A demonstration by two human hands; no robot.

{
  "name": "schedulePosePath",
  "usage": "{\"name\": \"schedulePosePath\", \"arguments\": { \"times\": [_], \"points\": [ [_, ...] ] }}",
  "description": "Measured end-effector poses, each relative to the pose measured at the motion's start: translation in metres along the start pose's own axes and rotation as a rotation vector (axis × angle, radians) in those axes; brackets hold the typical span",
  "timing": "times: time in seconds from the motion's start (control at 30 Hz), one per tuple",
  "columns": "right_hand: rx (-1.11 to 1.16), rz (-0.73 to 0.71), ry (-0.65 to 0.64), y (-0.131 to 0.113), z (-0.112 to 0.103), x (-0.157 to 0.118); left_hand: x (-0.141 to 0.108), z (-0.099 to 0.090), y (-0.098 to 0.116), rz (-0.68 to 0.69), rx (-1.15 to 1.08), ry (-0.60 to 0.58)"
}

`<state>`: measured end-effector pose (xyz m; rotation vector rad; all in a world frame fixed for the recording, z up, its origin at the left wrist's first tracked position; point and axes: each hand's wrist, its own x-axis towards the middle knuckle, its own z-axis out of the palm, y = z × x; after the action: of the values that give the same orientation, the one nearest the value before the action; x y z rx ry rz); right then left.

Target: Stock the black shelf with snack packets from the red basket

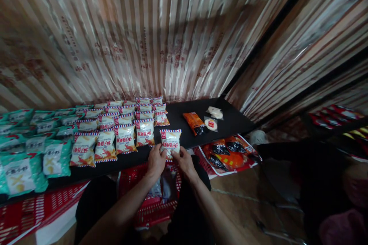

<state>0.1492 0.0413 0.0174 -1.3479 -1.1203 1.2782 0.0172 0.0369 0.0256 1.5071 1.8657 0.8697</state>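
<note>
A white and orange snack bag [170, 140] with a blue and red striped edge stands upright at the shelf's front edge. My left hand [157, 158] grips its lower left side, and my right hand [183, 160] grips its lower right corner. To the left, several matching snack bags [125, 138] stand in rows on the black shelf [178, 113]. Farther left are several green snack bags [23, 174]. On the right part of the shelf lie an orange packet [194, 123] and two small clear packets with pale round contents [211, 124].
A red basket [152, 216] with packets inside sits below, between my knees. Orange and black packages [228, 155] lie low on the right. A striped plastic curtain [138, 46] hangs behind the shelf. At far right are a dark-clothed person [322, 183] and another shelf with red packets [335, 116].
</note>
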Motion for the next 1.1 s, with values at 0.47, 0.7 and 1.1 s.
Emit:
{"name": "schedulePosePath", "arguments": {
  "times": [0.47, 0.7, 1.1],
  "points": [
    [-0.140, -0.077, 0.030, 0.004, 0.002, 0.050, 0.015, 0.026, 0.006, 0.085, 0.040, 0.123],
    [-0.158, -0.110, 0.075, 0.010, 0.008, 0.073, 0.018, 0.045, 0.001, 0.171, 0.047, 0.170],
    [-0.206, -0.165, 0.086, 0.000, 0.019, 0.098, 0.036, 0.051, 0.002, 0.137, 0.031, 0.127]
  ]
}}
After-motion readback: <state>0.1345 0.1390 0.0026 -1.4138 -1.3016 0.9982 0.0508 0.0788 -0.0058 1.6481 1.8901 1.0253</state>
